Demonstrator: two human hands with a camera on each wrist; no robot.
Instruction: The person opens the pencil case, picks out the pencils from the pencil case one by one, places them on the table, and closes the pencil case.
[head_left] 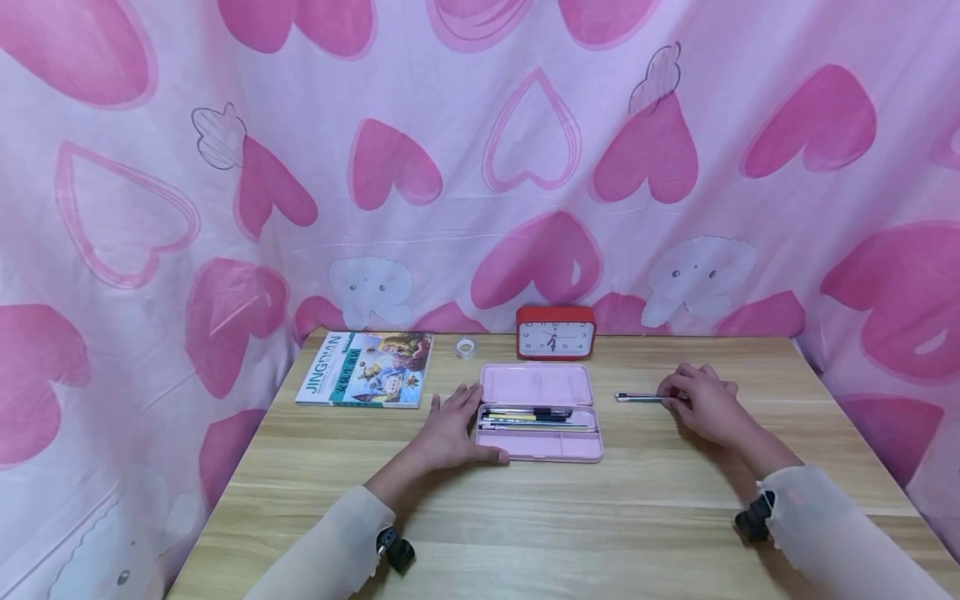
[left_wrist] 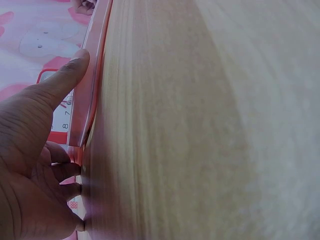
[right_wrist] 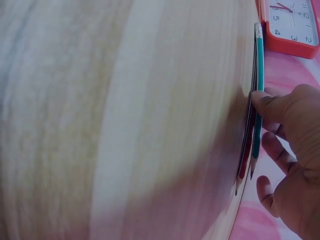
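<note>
A pink pencil case [head_left: 540, 450] lies with its lid folded back; several pens and pencils [head_left: 536, 419] are inside. Spread around its left end, my left hand [head_left: 452, 429] rests with fingers extended, the thumb against the front edge. To the right of the case, my right hand [head_left: 703, 404] pinches a green pencil [right_wrist: 259, 55] between thumb and fingers. Its white eraser end points left, toward the case. Beside that pencil, a dark red pencil [right_wrist: 246, 157] and another dark one lie close to the tabletop, partly hidden.
A red alarm clock [head_left: 555, 333] stands behind the case. At the back left are a magazine [head_left: 365, 371] and a roll of clear tape [head_left: 465, 347]. A pink heart-print curtain [head_left: 450, 208] hangs along the table's [head_left: 540, 533] back edge.
</note>
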